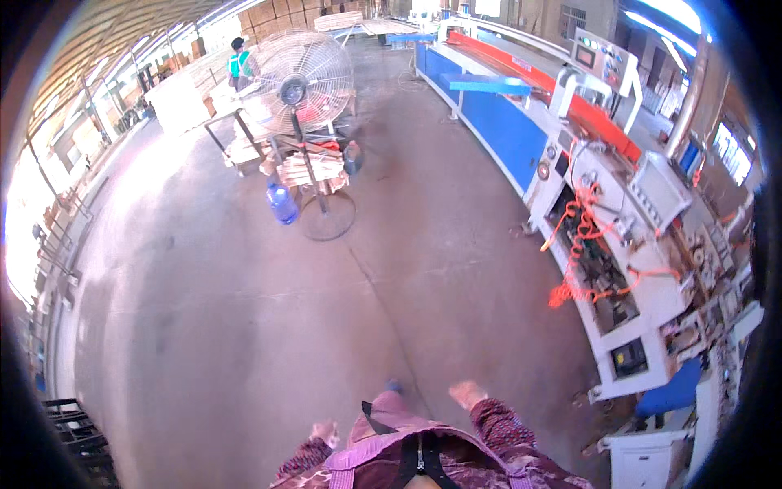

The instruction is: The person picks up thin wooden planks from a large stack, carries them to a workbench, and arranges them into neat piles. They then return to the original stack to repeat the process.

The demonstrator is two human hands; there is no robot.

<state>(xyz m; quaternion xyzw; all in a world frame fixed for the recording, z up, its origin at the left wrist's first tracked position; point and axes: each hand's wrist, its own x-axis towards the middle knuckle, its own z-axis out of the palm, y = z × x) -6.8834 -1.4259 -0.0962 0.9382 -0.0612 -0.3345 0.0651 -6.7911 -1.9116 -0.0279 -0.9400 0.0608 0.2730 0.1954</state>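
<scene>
Purple apron (391, 410) nearest; left hand (325, 433), right hand (467, 395) seemingly empty, opening too blurred to tell; orange hose (562, 295) coiled, probably for stretch.

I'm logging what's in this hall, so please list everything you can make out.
Pedestal fan: 1, greyish with dark hub, upper left of centre
Bottle: 1, blue, on the floor left of the fan's base
Wood pieces: several, pale, piled by the fan pole
Long machine: 1, blue, white and orange-red, right side
Control panel: 1, pale, above the machine
Coiled hose: at least 1, orange, machine's near end
Stacks: several, brown, back wall
Co-worker: 1, green top, behind the fan
Floor: 1, grey-brown, centre
Rim clutter: uncounted, too small
Sleeves: 2, purplish, patterned, bottom
Hands: 2, bare, blurred, bottom
</scene>
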